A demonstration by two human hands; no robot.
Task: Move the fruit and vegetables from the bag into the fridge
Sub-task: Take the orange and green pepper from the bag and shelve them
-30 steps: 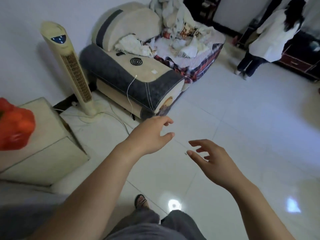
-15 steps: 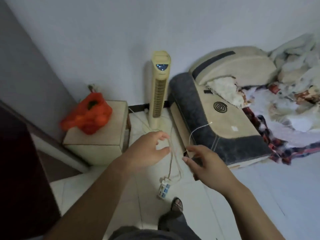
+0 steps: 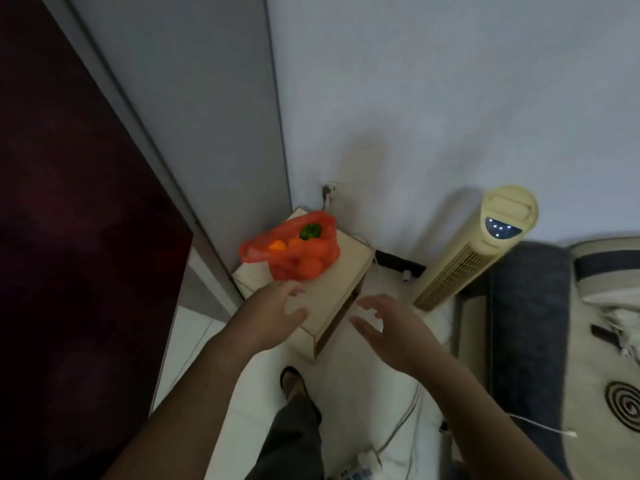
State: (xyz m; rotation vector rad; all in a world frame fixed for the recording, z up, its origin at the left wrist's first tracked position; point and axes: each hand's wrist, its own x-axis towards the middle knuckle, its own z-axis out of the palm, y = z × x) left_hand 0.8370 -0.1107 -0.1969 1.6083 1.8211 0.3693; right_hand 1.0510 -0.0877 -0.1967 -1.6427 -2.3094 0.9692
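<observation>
Left fingers (image 3: 293, 289) are loosely spread, a little curled, and hold nothing. Their tips sit just short of the near edge of the orange bag (image 3: 294, 252); we cannot tell if they touch it. Left hand (image 3: 273, 317) is clearly the nearer one. Right fingers (image 3: 367, 301) are also spread wide and empty. Right hand (image 3: 394, 329) hangs off the near-right corner of the pale stand (image 3: 346, 271), apart from the bag.

The bag lies straight ahead of the left fingertips, on the stand in the wall corner. Its long axis runs across the view, left to right. Its open top is on the far side, towards the wall, with a green pepper (image 3: 310, 231) showing above orange fruit.

We judge this as the reach for the bag, with nothing taken out yet. The dark maroon panel (image 3: 69, 237) at left is likely the fridge. The tower fan (image 3: 485, 247) stands right of the stand, out of the way.
</observation>
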